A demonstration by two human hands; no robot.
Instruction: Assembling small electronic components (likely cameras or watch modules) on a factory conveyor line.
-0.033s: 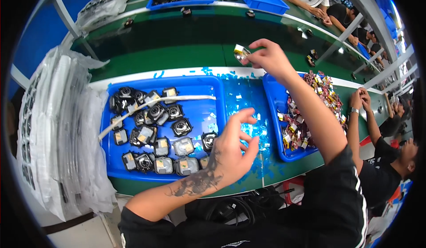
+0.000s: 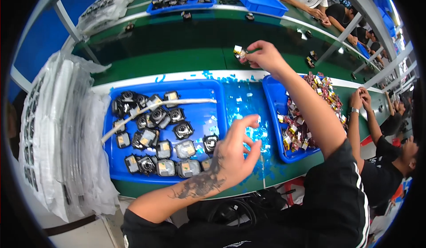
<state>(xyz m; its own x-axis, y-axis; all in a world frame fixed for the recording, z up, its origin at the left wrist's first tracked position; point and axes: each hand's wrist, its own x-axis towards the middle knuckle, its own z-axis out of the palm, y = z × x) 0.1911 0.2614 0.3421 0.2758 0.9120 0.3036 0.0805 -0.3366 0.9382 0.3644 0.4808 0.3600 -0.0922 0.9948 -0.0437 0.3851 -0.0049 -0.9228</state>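
I have the right hand [image 2: 267,58] pinching a small electronic part [image 2: 240,53], white and yellow on one face, out over the dark green strip [image 2: 195,57] beyond the white rail [image 2: 177,76]. The left hand [image 2: 238,152] hangs half-curled, thumb and forefinger apart; I can make out nothing held in it.

My main worry is that pinch: only thumb and finger seem to bear the part, so a slack grip or a jolt could drop it onto the strip. The right forearm crosses above the right tray [image 2: 271,115], and if I let it sink, it could rake the heaped small parts [image 2: 295,126] over the rim. The left forearm is close to the left tray's near corner, where a low sweep might shove the contents. Loose blue film scraps [image 2: 248,108] litter the desk [image 2: 126,188] between the trays and could cling to whatever touches them.

The left blue tray [image 2: 202,90] holds black watch cases [image 2: 182,130], some heaped at its far left, with a pale strap [image 2: 191,100] lying across; snagging it could drag them. A far blue tray [image 2: 186,7] carries more black pieces.
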